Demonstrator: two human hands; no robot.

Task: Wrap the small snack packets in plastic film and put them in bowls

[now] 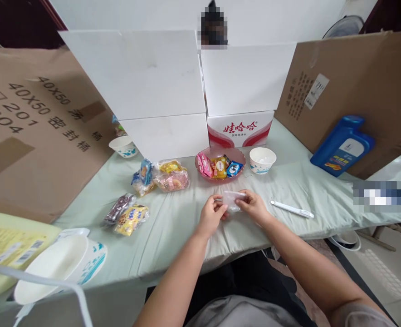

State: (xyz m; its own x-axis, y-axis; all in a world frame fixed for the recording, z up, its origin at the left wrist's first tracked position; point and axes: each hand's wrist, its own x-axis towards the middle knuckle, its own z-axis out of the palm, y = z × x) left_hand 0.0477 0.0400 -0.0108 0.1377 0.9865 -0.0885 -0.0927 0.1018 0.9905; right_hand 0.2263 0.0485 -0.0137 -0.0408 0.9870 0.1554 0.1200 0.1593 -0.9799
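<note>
Between my two hands is a small, see-through plastic bag [232, 200], held low over the cloth near the table's front. The fingers of my left hand [213, 212] are closed on its left edge. My right hand [253, 206] pinches its right side. I cannot make out whether anything is inside it. Just beyond my hands stands a pink bowl [221, 179] with several wrapped snacks in it: a pink packet [204, 164], a yellow packet [220, 168] and a blue packet [235, 168] show. Right of my right hand lies a slim white utility knife [291, 209].
A white paper bowl [262, 160] stands right of the pink bowl. Several wrapped snacks [172, 180] lie to the left. White boxes [163, 75] wall off the back, with brown cartons [33, 136] at the sides. A blue bottle [343, 147] leans at right; a paper bowl [93, 259] lies front left.
</note>
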